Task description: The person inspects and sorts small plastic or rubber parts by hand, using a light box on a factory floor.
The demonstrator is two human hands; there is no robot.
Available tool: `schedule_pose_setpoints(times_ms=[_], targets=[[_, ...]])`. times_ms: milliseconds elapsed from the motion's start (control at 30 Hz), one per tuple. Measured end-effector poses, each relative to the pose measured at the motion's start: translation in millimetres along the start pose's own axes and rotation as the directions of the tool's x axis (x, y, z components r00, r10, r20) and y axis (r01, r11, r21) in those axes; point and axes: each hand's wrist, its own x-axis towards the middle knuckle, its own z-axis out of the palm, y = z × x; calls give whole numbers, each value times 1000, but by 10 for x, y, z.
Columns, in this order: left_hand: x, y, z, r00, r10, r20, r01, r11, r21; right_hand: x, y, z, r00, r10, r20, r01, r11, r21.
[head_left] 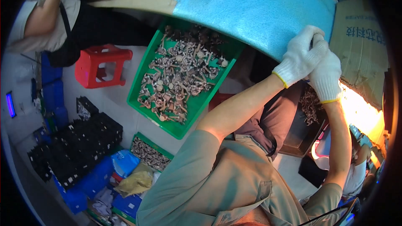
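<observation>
Gloves on, we clasp both hands, left hand (298,56) and right hand (325,73), fingers pinching a small part (317,38) at the blue foam mat's (259,8) edge; it seems stiff, light, best gripped by its shaft.

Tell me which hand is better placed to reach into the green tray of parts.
Left, probably. The left hand is on the side nearer the green tray; the right hand sits beyond it and would have to cross over.

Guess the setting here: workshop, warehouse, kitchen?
Likely a small-parts assembly or sorting workshop: a green tray heaped with small metal parts, stacked black trays on the floor, and gloved hands working at a blue foam bench.
</observation>
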Motion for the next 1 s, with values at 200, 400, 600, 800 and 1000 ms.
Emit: schedule_pose_setpoints(times_ms=[200, 400, 600, 800, 1000], targets=[[21, -68, 104, 995, 32, 91, -38, 997, 65, 35, 294, 288, 984, -34, -174, 43, 998, 50], [-328, 162, -377, 982, -109, 153, 104, 994, 41, -207, 208, 560, 701, -319, -638, 414, 910, -1], [-1259, 102, -1640, 798, -518, 309, 576, 805, -138, -865, -613, 628, 976, -209, -67, 199, 713, 673], [-1731, 435, -1711, 938, -343, -60, 310, 746, 589, -902, -1016, 1207, 859, -298, 417, -393, 138, 909], [-1829, 610, -2399, 946, -228, -229, 258, 110, 960, -1194, 45, 990, 940, -341, -31, 200, 473, 858]])
